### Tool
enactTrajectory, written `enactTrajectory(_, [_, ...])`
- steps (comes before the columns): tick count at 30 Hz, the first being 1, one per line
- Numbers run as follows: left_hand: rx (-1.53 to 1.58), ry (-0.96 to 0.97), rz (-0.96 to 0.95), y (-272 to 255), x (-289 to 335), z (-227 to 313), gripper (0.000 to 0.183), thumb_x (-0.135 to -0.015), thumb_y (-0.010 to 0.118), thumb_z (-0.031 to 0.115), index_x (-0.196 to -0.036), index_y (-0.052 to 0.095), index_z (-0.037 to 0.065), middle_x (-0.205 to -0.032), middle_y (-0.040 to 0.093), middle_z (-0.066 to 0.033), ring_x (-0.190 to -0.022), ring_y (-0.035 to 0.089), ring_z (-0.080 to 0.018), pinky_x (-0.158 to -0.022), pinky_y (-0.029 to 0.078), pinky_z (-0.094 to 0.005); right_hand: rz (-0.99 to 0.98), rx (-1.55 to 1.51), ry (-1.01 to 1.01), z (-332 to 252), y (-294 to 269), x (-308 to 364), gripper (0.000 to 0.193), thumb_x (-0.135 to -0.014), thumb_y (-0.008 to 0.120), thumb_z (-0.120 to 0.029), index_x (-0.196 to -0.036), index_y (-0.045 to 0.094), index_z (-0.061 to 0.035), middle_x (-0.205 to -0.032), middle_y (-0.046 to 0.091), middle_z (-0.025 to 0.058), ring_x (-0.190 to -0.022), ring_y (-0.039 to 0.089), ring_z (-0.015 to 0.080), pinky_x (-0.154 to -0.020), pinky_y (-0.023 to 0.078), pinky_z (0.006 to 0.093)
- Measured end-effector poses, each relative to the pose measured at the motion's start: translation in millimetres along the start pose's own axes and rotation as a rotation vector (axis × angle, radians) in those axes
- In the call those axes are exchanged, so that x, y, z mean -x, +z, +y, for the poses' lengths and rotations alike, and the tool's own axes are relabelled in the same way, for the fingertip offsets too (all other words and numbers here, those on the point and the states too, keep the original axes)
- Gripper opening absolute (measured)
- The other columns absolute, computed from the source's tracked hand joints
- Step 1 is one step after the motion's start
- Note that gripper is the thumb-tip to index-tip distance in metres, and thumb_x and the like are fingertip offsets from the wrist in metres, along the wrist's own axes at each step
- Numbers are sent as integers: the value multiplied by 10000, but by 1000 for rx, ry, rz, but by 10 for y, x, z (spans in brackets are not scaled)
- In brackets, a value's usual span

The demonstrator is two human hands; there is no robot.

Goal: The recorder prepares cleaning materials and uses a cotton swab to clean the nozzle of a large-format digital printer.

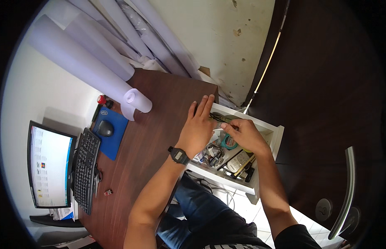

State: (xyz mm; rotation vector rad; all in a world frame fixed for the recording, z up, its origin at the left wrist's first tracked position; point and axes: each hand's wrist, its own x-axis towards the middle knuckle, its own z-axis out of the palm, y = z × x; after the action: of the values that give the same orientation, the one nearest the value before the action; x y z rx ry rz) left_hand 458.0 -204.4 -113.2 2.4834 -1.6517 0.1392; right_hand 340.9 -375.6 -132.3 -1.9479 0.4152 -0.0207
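Note:
A white drawer (279,139) stands pulled out beside the brown desk, full of small items. My left hand (198,132), with a black digital watch (179,155) on its wrist, lies across the desk's edge with its fingers stretched out. Over the drawer, my right hand (247,136) has thumb and fingers pinched together; a small dark thing shows at the fingertips, its kind unclear. Black cable (218,117) lies between the two hands. Below them sit a teal round item (229,142), a tangle of wires (213,155) and a pale remote control (237,162).
On the desk (139,157) are a keyboard (87,170), a mouse (105,128) on a blue pad (114,145), scissors (97,178) and a monitor (50,166). Large paper rolls (89,62) lean at the back. A dark door with a metal handle (348,191) stands at right.

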Motion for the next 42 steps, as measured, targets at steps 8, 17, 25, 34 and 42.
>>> enactTrajectory(8, [43,-2,24,33,-75,-19,142,-753,803,132,-857,738,61,-1675,270,-235,-1558,250,-386,-1231,244,-566,-57,-127,17,88,-36,-46,423,-1014,692,-341,-864,717,53,-679,624,32,-633,525,101,-569,447,342])
enactTrajectory(17, [-66,19,200,306,-89,132,242,-755,677,216,-882,823,72,-1624,376,-254,-1537,309,-385,-1240,265,-571,150,28,-203,505,-37,-64,243,-965,718,-130,-780,655,13,-681,577,-11,-657,473,60,-586,401,282])
enactTrajectory(25, [-27,-17,273,721,-285,85,177,-771,689,230,-824,837,149,-1629,393,-206,-1550,287,-349,-1285,168,-567,23,-300,278,435,-141,-235,200,-1007,618,-204,-858,671,-81,-679,598,1,-534,562,90,-459,373,252])
enactTrajectory(34, [-134,-13,194,917,-715,205,288,-894,639,296,-1050,830,148,-1664,343,-165,-1560,261,-354,-1291,115,-575,6,144,-104,287,-353,79,306,-1065,577,-178,-1213,717,49,-937,718,96,-754,610,226,-700,507,398])
enactTrajectory(42, [-38,-40,302,1509,-1028,-243,364,-949,607,330,-1216,780,154,-1690,298,-139,-1573,228,-352,-1286,108,-587,-83,292,-356,133,-139,-24,281,-1050,593,-149,-1206,723,46,-964,726,117,-779,608,228,-739,516,407])
